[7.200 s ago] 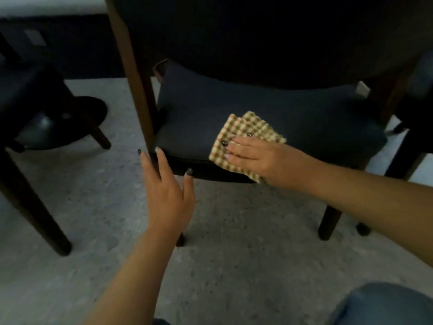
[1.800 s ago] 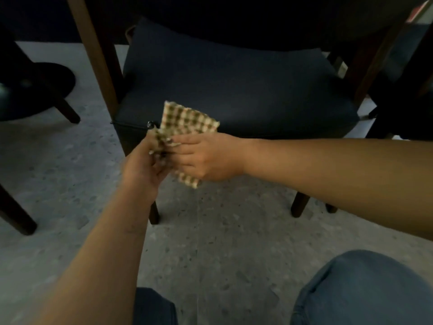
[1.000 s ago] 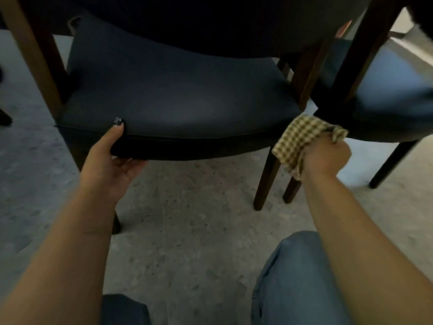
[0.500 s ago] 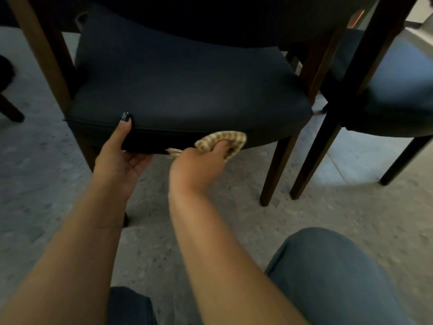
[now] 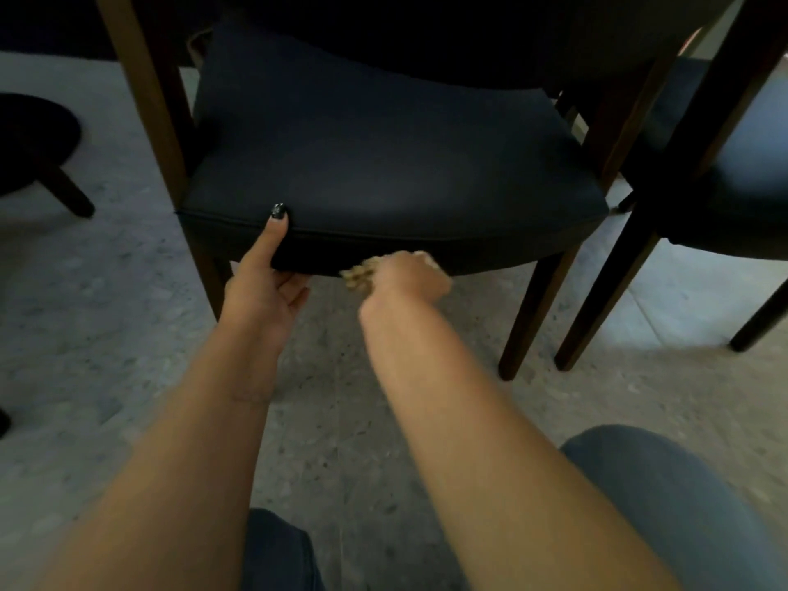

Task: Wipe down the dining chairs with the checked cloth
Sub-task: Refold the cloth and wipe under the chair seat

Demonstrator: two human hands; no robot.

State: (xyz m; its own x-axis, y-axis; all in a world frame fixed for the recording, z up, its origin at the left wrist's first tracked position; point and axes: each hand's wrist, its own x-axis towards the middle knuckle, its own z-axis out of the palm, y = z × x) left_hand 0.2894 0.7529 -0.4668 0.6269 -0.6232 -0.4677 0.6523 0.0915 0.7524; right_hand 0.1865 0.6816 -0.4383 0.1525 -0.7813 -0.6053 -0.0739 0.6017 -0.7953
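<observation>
A dining chair with a dark blue padded seat (image 5: 375, 164) and brown wooden legs stands right in front of me. My left hand (image 5: 264, 287) grips the seat's front edge, thumb on top of the piping and fingers underneath. My right hand (image 5: 405, 279) holds the bunched checked cloth (image 5: 360, 275) against the underside of the seat's front edge; only a small blurred part of the cloth shows at the left of the fist.
A second dark chair (image 5: 733, 198) stands close on the right, its legs beside the first chair's front right leg (image 5: 528, 317). A round dark stool (image 5: 30, 151) is at the far left. Speckled grey floor (image 5: 332, 441) lies below; my knees are at the bottom.
One second ago my right hand held the cloth at the chair's right front leg; it has moved left under the seat's front edge. My left hand keeps its grip on the seat edge.
</observation>
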